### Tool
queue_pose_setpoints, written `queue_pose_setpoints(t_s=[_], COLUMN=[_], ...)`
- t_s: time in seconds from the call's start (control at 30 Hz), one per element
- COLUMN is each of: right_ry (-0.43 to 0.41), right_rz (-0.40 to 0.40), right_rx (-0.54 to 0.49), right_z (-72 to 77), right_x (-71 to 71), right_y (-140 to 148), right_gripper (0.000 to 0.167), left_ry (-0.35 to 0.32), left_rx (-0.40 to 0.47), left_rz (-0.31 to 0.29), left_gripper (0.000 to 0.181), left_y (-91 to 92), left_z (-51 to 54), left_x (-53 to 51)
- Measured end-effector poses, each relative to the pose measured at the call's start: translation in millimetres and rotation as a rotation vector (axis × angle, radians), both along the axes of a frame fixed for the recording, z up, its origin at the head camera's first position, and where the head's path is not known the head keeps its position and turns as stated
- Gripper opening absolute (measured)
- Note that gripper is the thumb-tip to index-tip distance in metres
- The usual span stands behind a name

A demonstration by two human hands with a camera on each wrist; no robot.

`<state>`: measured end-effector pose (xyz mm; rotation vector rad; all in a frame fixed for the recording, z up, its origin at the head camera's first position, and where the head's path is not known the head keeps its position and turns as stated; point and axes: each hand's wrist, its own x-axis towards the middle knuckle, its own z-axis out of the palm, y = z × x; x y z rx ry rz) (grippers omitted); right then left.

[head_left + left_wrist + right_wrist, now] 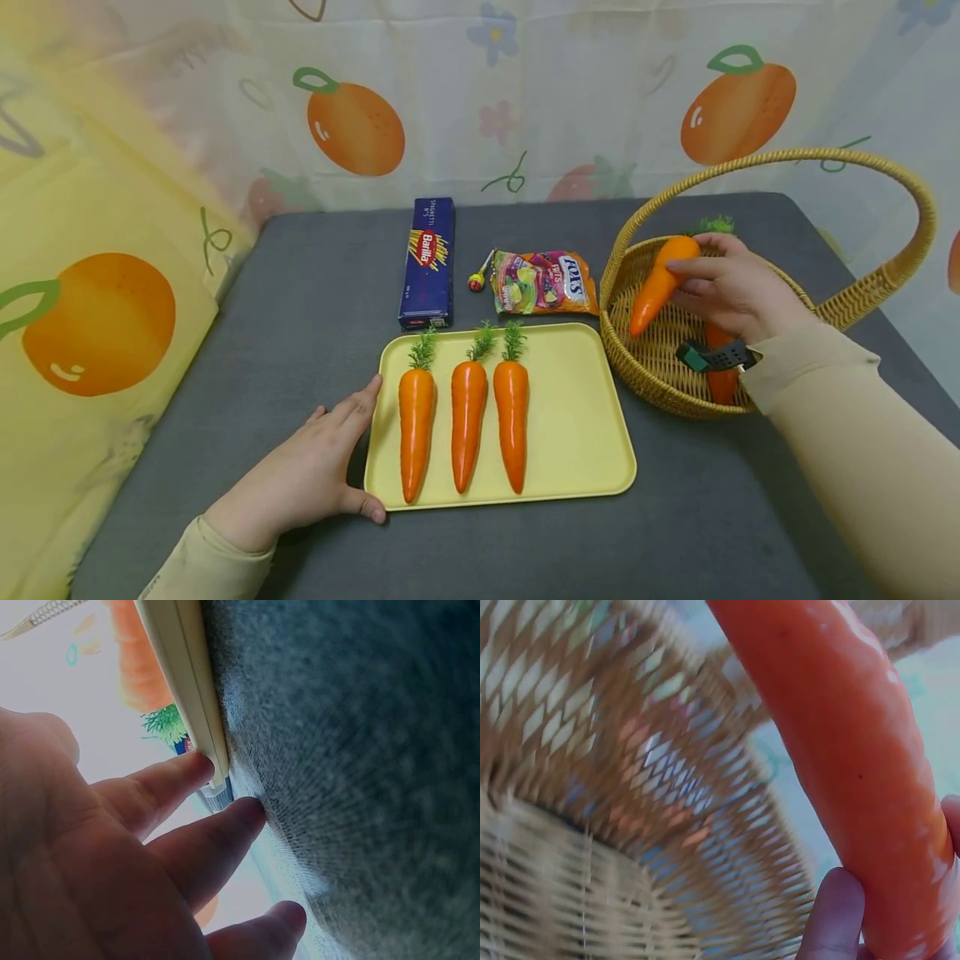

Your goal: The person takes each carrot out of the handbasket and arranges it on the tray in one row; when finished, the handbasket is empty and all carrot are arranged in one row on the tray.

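Right hand (738, 287): its thumb and fingers pinch the fat end of an orange carrot (660, 283).
Left hand (318, 467): fingers spread, touching the side of the yellow tray (577, 417), gripping nothing.
Pinched carrot: over the basket (648, 387), slanting, thin tip down and leaning to the left hand's side.
Tray: between both hands, closer to the left, with three carrots (468, 425) on it.
Past the hands: a blue box (429, 292), lollipop (476, 282) and sweets bag (543, 283) on the tabletop (300, 333).
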<state>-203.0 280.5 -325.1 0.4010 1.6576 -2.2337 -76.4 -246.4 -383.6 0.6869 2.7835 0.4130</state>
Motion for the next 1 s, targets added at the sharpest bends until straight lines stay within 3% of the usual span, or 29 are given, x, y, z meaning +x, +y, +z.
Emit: queue_pose_setpoints(t_s=[0.17,0.47,0.67,1.0], right_ry=[0.083,0.282,0.279,0.253], right_rz=[0.002,0.092,0.166,0.311], right_rx=[-0.106,-0.133,-0.016,0.059], right_z=[3.3,-1.7,-10.6,-19.7], right_x=[23.3,65.7,83.7,94.7], right_y=[3.3,-13.0,-35.8,-77.6], right_gripper=[0.043,0.041,0.046,0.047], left_ry=[0.009,0.010,0.008,0.008], left_rx=[0.005,0.005,-0.004,-0.004], left_rz=[-0.007,-0.011,-0.011,-0.011], left_gripper=[0.163,0.162,0.162,0.161], left_y=[-0.4,-1.3,-1.0,-1.2], left_z=[-0.3,-0.7,0.3,0.6], left_x=[-0.3,0.0,-0.2,-0.3])
